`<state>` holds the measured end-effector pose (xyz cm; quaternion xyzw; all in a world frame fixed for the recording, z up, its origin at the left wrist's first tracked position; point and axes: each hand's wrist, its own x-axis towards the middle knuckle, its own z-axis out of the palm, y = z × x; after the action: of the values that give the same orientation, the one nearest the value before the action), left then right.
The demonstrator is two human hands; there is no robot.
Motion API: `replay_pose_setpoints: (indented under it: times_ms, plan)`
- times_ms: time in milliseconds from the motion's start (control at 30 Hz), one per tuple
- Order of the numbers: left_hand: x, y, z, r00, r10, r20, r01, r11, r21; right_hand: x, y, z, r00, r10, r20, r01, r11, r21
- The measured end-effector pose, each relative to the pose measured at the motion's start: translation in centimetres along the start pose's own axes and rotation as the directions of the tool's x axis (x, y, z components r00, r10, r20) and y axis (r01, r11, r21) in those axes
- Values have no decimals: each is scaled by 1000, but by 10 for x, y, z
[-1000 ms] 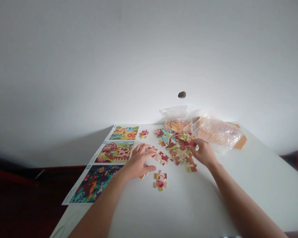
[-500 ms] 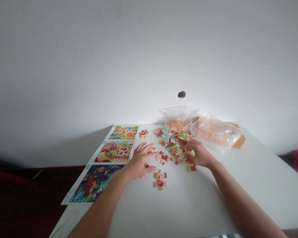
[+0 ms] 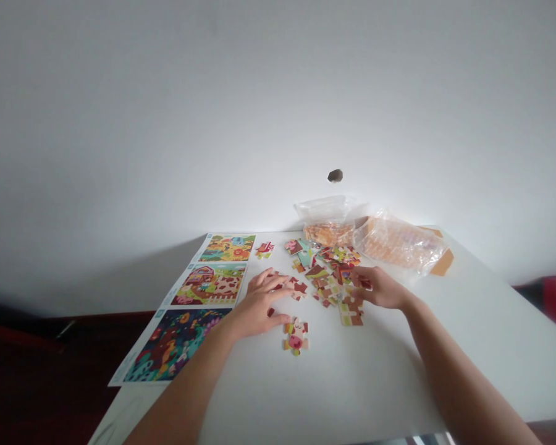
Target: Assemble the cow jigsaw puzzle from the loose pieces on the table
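Note:
My left hand (image 3: pixel 265 304) lies with its fingers spread over brown-and-cream spotted jigsaw puzzle pieces (image 3: pixel 299 288), partly covering them. Just in front of its thumb is a puzzle piece with a pink-nosed cow face (image 3: pixel 296 337). At the right edge of the heap of mixed puzzle pieces (image 3: pixel 325 284), my right hand (image 3: pixel 379 288) has its thumb and fingers closed around a dark red puzzle piece (image 3: pixel 364 283), mostly hidden by the fingers. Below those fingertips a green-and-brown piece (image 3: pixel 352 312) lies flat on the white table (image 3: pixel 333 389).
A sheet with three printed pictures (image 3: pixel 180 301) lies along the table's left edge. Near it is a small red piece (image 3: pixel 264 249). Clear plastic bags, one with orange-brown pieces (image 3: pixel 328 233), another over orange-brown card (image 3: pixel 401 244), stand by the wall, which has a hole (image 3: pixel 335 176).
My right hand has drawn back slightly to the right from the heap with a dark red piece in its fingers. The spotted piece sits closer to my left fingertips. The view has shifted slightly.

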<state>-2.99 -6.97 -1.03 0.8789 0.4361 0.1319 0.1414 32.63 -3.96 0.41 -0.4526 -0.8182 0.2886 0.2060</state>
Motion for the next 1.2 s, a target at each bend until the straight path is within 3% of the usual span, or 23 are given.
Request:
replay_pose_setpoints:
  times_ms: [133, 300, 367, 467, 533, 667, 933, 1200]
  plan:
    - [1, -1, 2, 1000, 23, 2, -23, 1000, -14, 7, 4, 10, 988, 100, -119, -67, 964, 256]
    - [2, -2, 2, 1000, 26, 12, -26, 999, -22, 20, 9, 39, 936, 223, -274, -82, 892, 445]
    - [2, -2, 2, 1000, 23, 14, -23, 999, -24, 22, 5, 46, 922, 234, -310, -99, 913, 396]
    - [1, -1, 2, 1000, 26, 2, -26, 999, -31, 20, -4, 46, 942, 81, -325, -56, 995, 85]
    - [1, -1, 2, 1000, 26, -2, -26, 999, -31, 16, -10, 41, 967, -69, -244, 48, 995, -93]
    - [0, -1, 2, 1000, 13, 11, -13, 1000, -20, 13, -17, 36, 965, -250, -84, 230, 953, -198]
    - [0, -2, 2, 999, 0, 32, 1, 1000, -16, 16, -18, 38, 976, -202, -81, 184, 964, -192]
    - [0, -3, 3, 999, 7, 32, -6, 1000, -16, 18, -11, 41, 946, -76, -315, 88, 996, 25]
